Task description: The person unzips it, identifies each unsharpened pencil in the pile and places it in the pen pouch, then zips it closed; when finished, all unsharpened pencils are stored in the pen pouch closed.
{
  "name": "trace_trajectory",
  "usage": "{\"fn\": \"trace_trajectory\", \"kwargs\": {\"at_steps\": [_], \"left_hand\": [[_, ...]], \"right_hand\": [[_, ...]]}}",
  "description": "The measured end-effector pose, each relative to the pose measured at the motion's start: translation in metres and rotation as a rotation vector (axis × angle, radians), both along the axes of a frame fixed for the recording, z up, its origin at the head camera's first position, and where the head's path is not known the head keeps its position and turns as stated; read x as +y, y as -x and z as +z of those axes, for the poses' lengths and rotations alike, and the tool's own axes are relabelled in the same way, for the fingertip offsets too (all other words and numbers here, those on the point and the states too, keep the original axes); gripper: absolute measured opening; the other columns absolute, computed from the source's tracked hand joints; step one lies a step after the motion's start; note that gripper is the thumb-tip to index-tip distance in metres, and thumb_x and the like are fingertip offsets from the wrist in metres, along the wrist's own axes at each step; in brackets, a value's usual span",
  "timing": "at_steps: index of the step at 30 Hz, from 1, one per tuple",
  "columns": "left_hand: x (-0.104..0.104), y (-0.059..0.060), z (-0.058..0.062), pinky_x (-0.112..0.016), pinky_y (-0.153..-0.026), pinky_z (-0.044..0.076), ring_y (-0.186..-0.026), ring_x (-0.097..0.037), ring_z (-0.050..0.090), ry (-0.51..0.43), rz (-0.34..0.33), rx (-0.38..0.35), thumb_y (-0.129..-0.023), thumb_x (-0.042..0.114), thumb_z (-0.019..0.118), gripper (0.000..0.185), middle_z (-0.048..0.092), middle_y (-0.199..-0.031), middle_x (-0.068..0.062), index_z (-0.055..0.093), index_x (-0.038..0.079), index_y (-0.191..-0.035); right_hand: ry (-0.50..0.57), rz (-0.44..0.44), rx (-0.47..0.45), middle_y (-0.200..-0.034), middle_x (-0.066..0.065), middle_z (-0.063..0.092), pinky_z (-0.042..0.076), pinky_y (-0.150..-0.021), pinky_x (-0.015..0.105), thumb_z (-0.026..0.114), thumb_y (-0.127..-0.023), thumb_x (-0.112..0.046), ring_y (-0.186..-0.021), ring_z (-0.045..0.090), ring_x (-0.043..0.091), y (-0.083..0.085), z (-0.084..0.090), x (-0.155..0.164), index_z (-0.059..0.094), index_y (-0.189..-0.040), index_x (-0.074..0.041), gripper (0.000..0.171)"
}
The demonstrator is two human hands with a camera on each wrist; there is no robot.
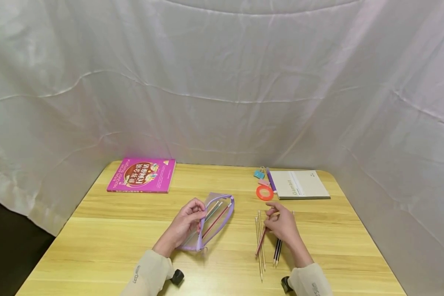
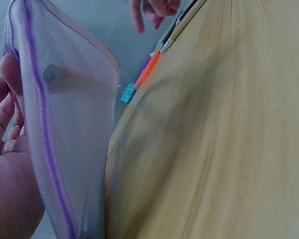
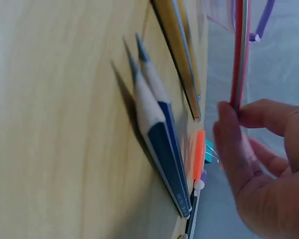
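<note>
My left hand [image 1: 186,220] grips the edge of a see-through mesh pencil pouch [image 2: 84,129] with a purple zipper [image 2: 44,104]; its mouth gapes. Several pencils lie inside, among them a red one [image 1: 216,221]. To the right, my right hand [image 1: 283,225] pinches a red pencil [image 3: 237,64] between thumb and fingers, just above the table. Under and beside that hand lie gold pencils [image 1: 260,263] and two dark pencils [image 3: 164,149] with sharpened tips. The far ends of the dark pencils are partly hidden by the hand in the head view.
An orange ring [image 1: 257,193], a pink block [image 1: 264,182], a teal binder clip [image 1: 259,174] and a purple pen [image 1: 271,181] lie beyond the right hand, beside a notebook [image 1: 307,185]. A pink book [image 1: 164,176] lies at the back left. Grey curtains [image 1: 222,123] surround the table.
</note>
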State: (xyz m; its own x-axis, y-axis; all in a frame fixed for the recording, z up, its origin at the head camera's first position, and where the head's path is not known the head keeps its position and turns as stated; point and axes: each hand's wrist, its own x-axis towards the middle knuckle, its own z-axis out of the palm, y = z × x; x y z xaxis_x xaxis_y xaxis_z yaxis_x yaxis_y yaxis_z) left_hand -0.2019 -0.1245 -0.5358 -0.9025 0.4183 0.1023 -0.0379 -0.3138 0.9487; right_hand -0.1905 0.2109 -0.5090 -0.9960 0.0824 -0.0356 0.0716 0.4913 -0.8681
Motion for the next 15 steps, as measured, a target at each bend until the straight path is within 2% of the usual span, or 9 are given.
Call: {"fn": "trace_trajectory", "kwargs": {"at_steps": [3,7,12,15], "left_hand": [[-0.0002,-0.0002,0.0005,-0.016,-0.052,0.051,-0.062,-0.005,0.054,0.005,-0.002,0.002,-0.103,0.007,0.058,0.008,0.055,-0.083,0.006,0.056,0.014,-0.104],[-0.0001,-0.0008,0.0012,-0.016,-0.052,0.051,-0.061,-0.005,0.054,0.011,-0.006,0.003,-0.103,0.007,0.058,0.008,0.055,-0.083,0.006,0.056,0.014,-0.104],[-0.0005,-0.0018,0.0027,-0.016,-0.053,0.051,-0.061,-0.005,0.054,0.019,-0.008,0.005,-0.102,0.008,0.059,0.008,0.055,-0.084,0.006,0.056,0.015,-0.104],[-0.0011,-0.0023,0.0032,-0.017,-0.053,0.051,-0.061,-0.005,0.054,0.023,-0.015,0.006,-0.102,0.009,0.059,0.007,0.055,-0.083,0.006,0.055,0.014,-0.105]], "right_hand": [[0.064,0.016,0.025,-0.118,0.025,0.059,0.061,-0.058,0.03,0.068,-0.084,0.015,-0.076,0.068,0.017,-0.0003,0.0001,-0.0004,0.054,-0.144,0.002,0.063],[0.079,0.028,0.058,-0.131,0.026,0.055,0.063,-0.059,0.034,0.072,-0.085,0.014,-0.079,0.071,0.018,-0.0008,-0.001,0.0001,0.054,-0.144,0.001,0.063],[0.075,0.021,0.068,-0.144,0.026,0.044,0.054,-0.046,0.026,0.074,-0.086,0.011,-0.077,0.072,0.015,-0.0027,-0.0018,0.0007,0.053,-0.146,-0.001,0.065],[0.085,0.014,0.069,-0.143,0.028,0.048,0.053,-0.048,0.023,0.074,-0.087,0.009,-0.081,0.073,0.016,-0.0031,-0.003,0.001,0.052,-0.148,-0.002,0.065]]}}
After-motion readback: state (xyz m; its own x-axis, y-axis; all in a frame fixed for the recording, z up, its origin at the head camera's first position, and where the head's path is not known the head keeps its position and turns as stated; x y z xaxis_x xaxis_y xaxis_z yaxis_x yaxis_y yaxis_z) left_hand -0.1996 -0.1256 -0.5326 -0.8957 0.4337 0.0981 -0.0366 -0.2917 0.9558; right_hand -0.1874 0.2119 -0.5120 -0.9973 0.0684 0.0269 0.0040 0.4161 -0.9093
